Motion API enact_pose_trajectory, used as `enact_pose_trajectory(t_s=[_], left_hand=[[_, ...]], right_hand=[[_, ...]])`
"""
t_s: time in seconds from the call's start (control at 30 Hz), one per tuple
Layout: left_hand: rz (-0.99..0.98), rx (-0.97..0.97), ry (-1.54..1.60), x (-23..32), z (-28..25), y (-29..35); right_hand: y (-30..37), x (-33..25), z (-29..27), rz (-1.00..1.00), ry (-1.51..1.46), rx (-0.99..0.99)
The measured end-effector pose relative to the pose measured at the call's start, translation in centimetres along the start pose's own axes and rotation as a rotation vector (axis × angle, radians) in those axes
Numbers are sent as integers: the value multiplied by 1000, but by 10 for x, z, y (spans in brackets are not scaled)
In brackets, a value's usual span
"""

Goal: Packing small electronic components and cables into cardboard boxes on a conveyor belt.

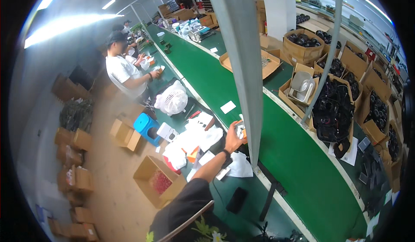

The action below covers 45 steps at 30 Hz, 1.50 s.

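Observation:
My left hand [233, 140] reaches out over the near edge of the green conveyor belt [285, 155], with a dark band on its wrist. Its fingers are closed round a small orange-and-white thing [244, 134], partly hidden behind the grey metal post [244, 69]. The kind of thing cannot be made out. Below the hand, white bags [209, 137] and an orange-and-white box [193, 154] lie heaped on the side table. A white sheet of paper [228, 107] rests on the belt just beyond the hand. My right hand does not show.
A white fan [174, 101] stands on the table, near a blue stool [147, 128]. An open carton [158, 182] sits on the floor. A dark phone-like slab [237, 200] lies nearby. Across the belt are cartons of black parts [333, 108]. A person in white [125, 75] works farther along.

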<state>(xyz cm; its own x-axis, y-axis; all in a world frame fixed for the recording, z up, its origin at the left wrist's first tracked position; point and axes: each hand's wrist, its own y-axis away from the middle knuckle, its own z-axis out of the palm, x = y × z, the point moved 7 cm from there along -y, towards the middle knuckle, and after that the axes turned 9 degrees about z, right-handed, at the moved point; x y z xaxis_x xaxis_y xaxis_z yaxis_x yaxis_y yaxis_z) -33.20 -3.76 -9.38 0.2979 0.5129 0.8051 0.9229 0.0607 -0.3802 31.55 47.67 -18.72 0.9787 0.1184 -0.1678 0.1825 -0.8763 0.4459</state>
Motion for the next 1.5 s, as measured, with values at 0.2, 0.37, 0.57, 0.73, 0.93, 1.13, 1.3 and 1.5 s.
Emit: enact_pose_trajectory(t_s=[0.2, 0.37, 0.57, 0.73, 0.93, 1.13, 1.3, 1.5], left_hand=[[-192, 100, -26, 143, -114, 137], [-204, -40, -110, 194, -136, 277], [-252, -251, 202, 224, -20, 347], [-170, -297, 5, 226, 97, 365], [26, -343, 210, 231, 163, 390], [112, -442, 39, 221, 149, 364], [45, -437, -28, 235, 173, 349], [-55, -390, -63, 229, 187, 349]], right_hand=[[5, 23, -16, -94, -162, -136], [61, -2, -78, -121, -337, 28], [61, 13, -97, -443, -515, 171], [1, 49, -33, -316, -752, -121], [59, -68, -78, -563, -762, -183], [108, -190, -83, -1018, -611, -86], [102, -220, -54, -973, -398, 114], [80, -236, -33, -759, -501, 312]])
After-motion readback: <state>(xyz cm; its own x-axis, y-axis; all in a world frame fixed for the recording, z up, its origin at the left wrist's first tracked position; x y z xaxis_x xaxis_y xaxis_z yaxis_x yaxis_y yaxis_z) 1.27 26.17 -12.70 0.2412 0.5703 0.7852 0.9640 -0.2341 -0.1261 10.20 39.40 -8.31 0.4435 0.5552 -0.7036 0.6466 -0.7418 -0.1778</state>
